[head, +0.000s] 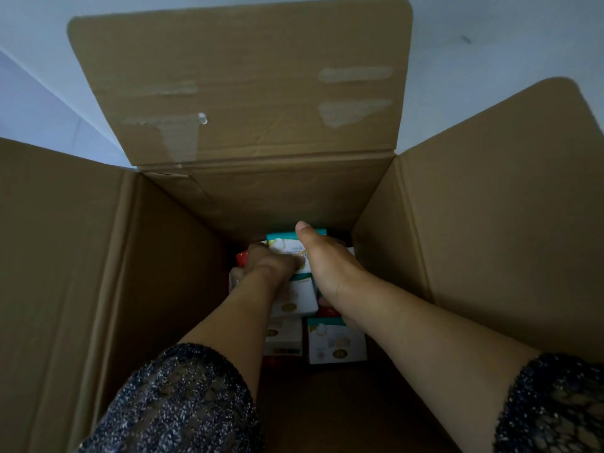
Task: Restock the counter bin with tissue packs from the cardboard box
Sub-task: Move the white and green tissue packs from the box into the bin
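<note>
Both my arms reach deep into a tall open cardboard box (170, 256). At its bottom lie several white tissue packs with teal tops. My right hand (323, 259) grips the top tissue pack (284, 245) at the far side, thumb over its teal upper edge. My left hand (271, 261) holds the same pack from the left, fingers curled on its face. More packs lie below: one (294, 300) under my wrists, one (336, 343) nearer me, another (282, 336) to its left. A red-wrapped item (242, 257) peeks out by my left hand.
The box's four flaps stand open: back flap (242, 86) upright against a white wall (490, 44), side flaps left and right. The box walls are steep and close around my arms. Bare brown box floor (327, 403) shows near me.
</note>
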